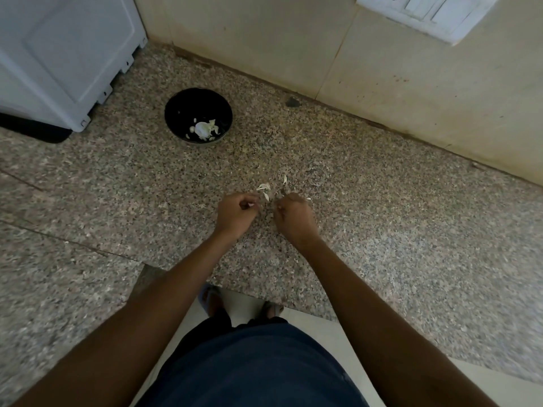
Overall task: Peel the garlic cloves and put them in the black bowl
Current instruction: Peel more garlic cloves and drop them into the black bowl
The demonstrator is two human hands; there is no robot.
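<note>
On the speckled granite counter (382, 230), both hands were held close together near the middle. A small white garlic clove (251, 204) was pinched in the curled fingers of the left hand (235, 214); the right hand (293, 217) was curled too, though what it gripped could not be told. Loose skins (263, 188) had been dropped just beyond the hands, probably to keep them apart from the black bowl (198, 117), set far left with garlic pieces inside. No readable writing was seen anywhere.

Dim, flat indoor light, soft faint shadows, wide-angle bending at edges, slight blur
</note>
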